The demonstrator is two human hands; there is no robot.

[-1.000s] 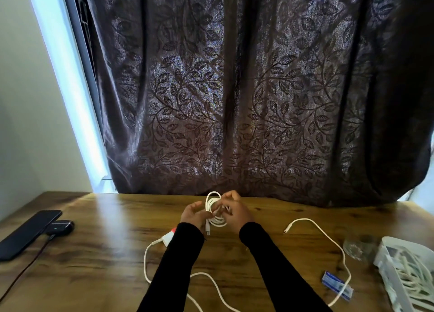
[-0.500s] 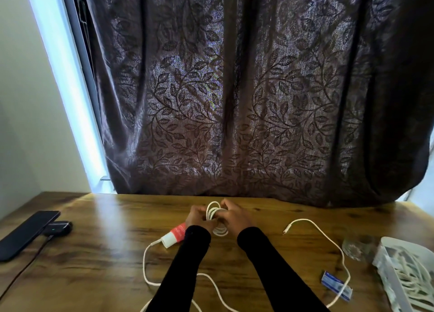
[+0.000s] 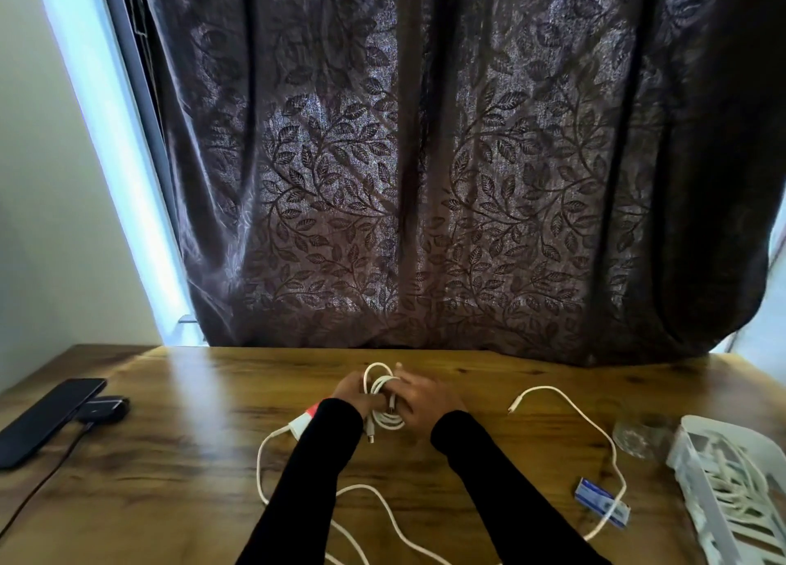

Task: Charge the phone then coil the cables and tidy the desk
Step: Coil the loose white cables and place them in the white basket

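Hands (image 3: 355, 395) and (image 3: 419, 398) at mid-worktop (image 3: 191, 471), fingers of both curled round white coiled cable (image 3: 385, 398). Light, limp, springy; best pinched across gathered loops.

Colours noted: white coiled cable (image 3: 383, 398), warm brown wood-grain worktop (image 3: 204, 458), black phone (image 3: 46, 420), black sleeves (image 3: 314, 479), dark purple-brown curtain (image 3: 425, 182) patterned with leafy vines, white basket (image 3: 697, 479).

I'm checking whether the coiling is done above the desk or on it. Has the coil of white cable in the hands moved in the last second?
Yes. The white cable coil has sunk toward the person, farther below the curtain hem.
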